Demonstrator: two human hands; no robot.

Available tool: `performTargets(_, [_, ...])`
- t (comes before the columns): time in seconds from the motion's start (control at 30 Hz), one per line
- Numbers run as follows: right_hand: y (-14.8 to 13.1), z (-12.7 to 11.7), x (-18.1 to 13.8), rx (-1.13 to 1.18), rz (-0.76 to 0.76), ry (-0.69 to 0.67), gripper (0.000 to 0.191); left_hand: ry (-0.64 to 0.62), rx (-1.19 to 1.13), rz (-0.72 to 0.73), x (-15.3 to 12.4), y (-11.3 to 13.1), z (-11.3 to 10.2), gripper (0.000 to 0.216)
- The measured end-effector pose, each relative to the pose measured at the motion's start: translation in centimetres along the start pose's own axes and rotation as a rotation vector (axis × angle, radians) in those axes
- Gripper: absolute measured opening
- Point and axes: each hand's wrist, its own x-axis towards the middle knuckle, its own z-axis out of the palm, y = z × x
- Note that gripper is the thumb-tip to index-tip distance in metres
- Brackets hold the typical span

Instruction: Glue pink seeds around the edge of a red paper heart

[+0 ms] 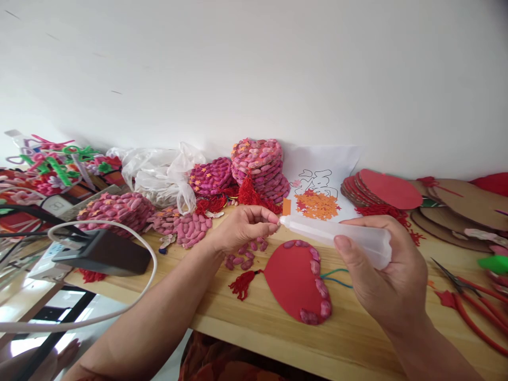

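Note:
My right hand is wrapped around a translucent white squeeze glue bottle, held nearly level with its nozzle pointing left. At the nozzle tip, my left hand has its thumb and forefinger pinched together; whatever is between them is too small to make out. Below both hands lies a red heart-shaped card, with pink peanut shells set along its right edge. A red tassel hangs from the heart's left end, and a teal cord loop sticks out on the right. Loose pink shells lie beside my left wrist.
Orange and red paper stars are heaped on a printed white sheet. Shell-covered pieces are stacked near the wall. Scissors lie at right. A black adapter and white cable occupy the left.

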Motion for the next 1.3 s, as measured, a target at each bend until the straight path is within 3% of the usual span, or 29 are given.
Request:
performTargets(0.23, [0.9,-0.4,0.1,-0.154,-0.018,0.072,0.023,-0.009,-0.142,0.003,0.2,0.0,0.3,0.04])
performTargets(0.47, [0.0,0.2,-0.4,0.03,0.043,-0.034,0.018,0.041,-0.343,-0.014,0.6,-0.5,0.3,0.042])
performTargets(0.83, [-0.2,0.4,-0.6,0.0,0.056,-0.019,0.021,0.068,-0.345,-0.018,0.4,-0.2,0.7,0.044])
performTargets(1.13, [0.6,0.0,-0.5,-0.119,-0.043,-0.054,0.023,0.071,-0.341,-0.006,0.6,-0.5,0.5,0.042])
performTargets(1.3, [1.3,-0.1,0.1,-0.046,0.051,-0.028,0.022,0.095,-0.31,-0.02,0.4,0.2,0.6,0.043])
